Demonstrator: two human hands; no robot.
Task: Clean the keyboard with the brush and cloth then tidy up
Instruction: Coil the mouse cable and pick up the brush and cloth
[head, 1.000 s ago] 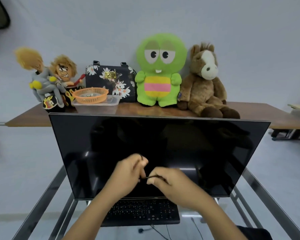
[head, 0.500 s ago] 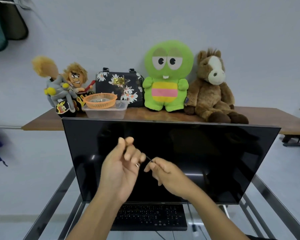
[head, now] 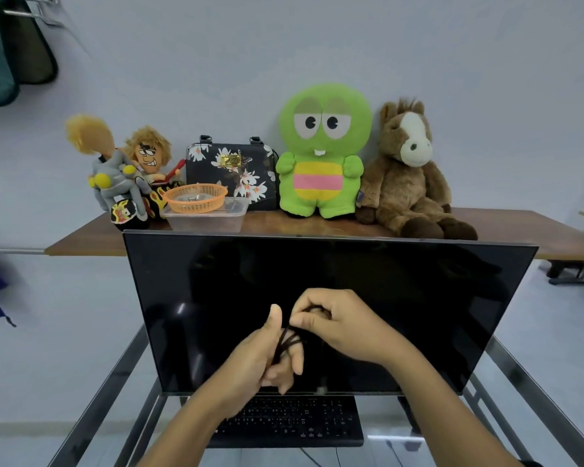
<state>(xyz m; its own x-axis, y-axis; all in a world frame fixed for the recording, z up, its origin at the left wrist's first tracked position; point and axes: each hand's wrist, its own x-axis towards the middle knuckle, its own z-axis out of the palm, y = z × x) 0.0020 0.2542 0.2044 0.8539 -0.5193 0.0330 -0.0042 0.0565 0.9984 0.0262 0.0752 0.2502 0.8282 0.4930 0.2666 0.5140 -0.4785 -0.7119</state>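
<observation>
A black keyboard (head: 294, 421) lies on the glass desk below a dark monitor (head: 331, 298). My left hand (head: 263, 355) is raised in front of the screen with a thin black cable (head: 287, 342) looped several times around its fingers, thumb up. My right hand (head: 338, 325) pinches the cable just above the loops, fingers curled. One end of the cable hangs down with a small plug (head: 321, 389) near the monitor's lower edge. No brush or cloth shows in view.
A wooden shelf (head: 81, 242) behind the monitor holds plush toys, a floral bag (head: 231, 170), an orange basket (head: 194, 197) on a clear plastic box (head: 206, 220). The glass desk has a metal frame (head: 102, 392). Another thin cable trails below the keyboard.
The cable, held stretched between both hands earlier, is now wound in loops around my left fingers. My right hand has moved up and over the left. The camera has tilted up slightly.
</observation>
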